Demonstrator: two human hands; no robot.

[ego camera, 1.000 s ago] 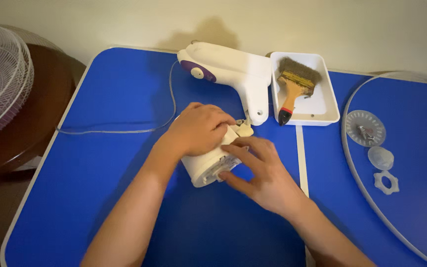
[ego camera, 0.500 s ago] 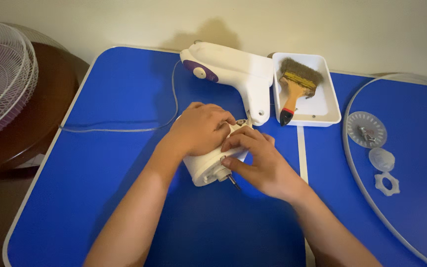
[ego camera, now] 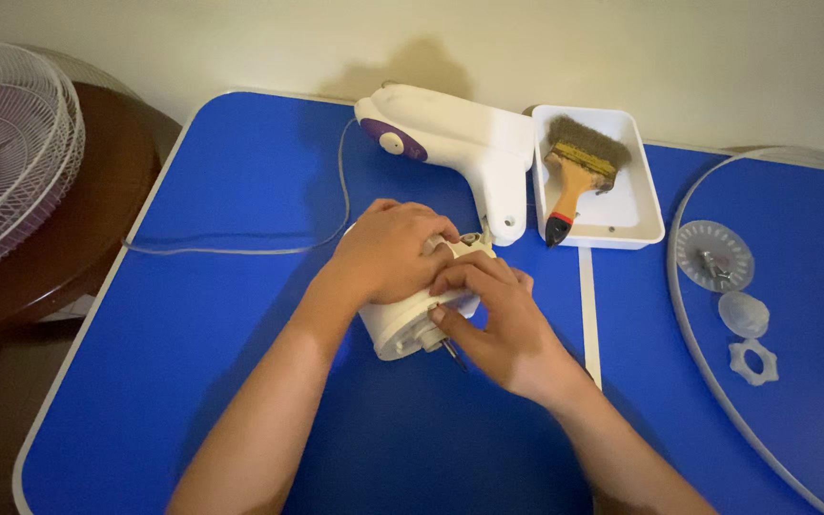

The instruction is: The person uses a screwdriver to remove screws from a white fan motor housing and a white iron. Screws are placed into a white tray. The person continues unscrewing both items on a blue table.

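- Both hands closed around the white fan motor housing [ego camera: 410, 319], lying on its side at the middle of the blue table [ego camera: 240, 191], just in front of the white fan stand [ego camera: 460, 143].
- Left hand [ego camera: 393, 253] wrapped over the top of the housing, fingers curled, steadying it.
- Right hand [ego camera: 498, 324] cupped against the near end, fingertips [ego camera: 441, 313] pressed at the rim beside the thin metal shaft [ego camera: 452, 353].
- Best kept pinned flat under the left hand while the right works the end piece; small turns, shaft kept clear of the palm.
- No packages, labels or signs readable; only a purple oval panel [ego camera: 398, 141] on the stand.
- White tray [ego camera: 641, 215] with a wooden-handled brush [ego camera: 574, 172] behind right; clear round parts [ego camera: 727, 286] farther right; fan grille [ego camera: 2, 153] off the table at left.
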